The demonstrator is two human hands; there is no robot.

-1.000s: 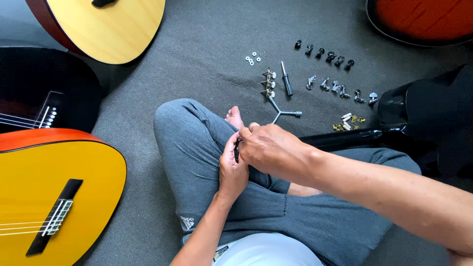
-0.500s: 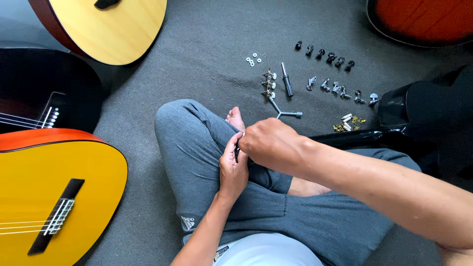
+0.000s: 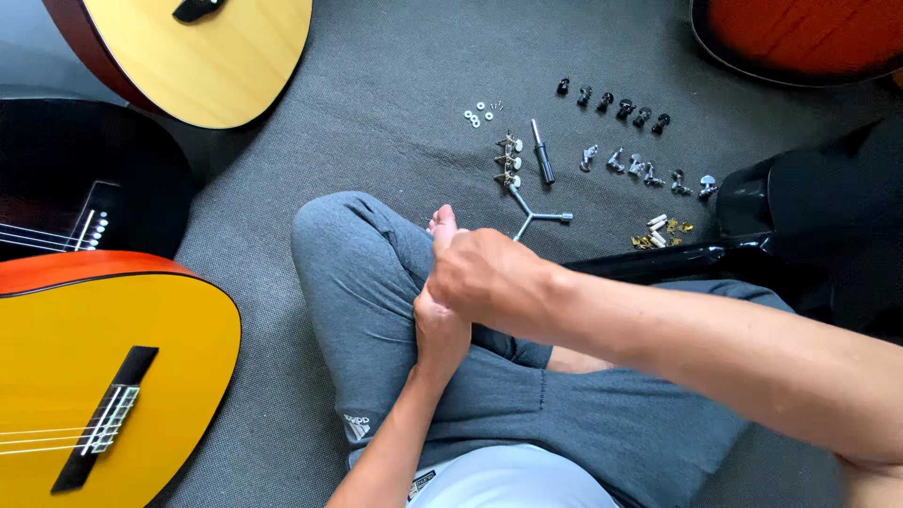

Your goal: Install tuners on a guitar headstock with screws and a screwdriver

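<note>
Right hand (image 3: 494, 277) grip closed over left hand (image 3: 440, 334); contents hidden.

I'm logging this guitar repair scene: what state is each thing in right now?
Left hand: closed, under the right hand.
Right hand: clasped over the left; contents hidden.
Yellow guitar: lying flat, strung.
Black knobs: loose, in a row.
Tuners: loose, in a row.
Y-wrench: lying untouched.
Washers: loose, clustered.

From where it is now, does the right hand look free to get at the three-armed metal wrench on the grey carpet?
Probably yes: the three-armed metal wrench lies just past the right hand, with bare grey carpet between them and nothing covering it.
</note>
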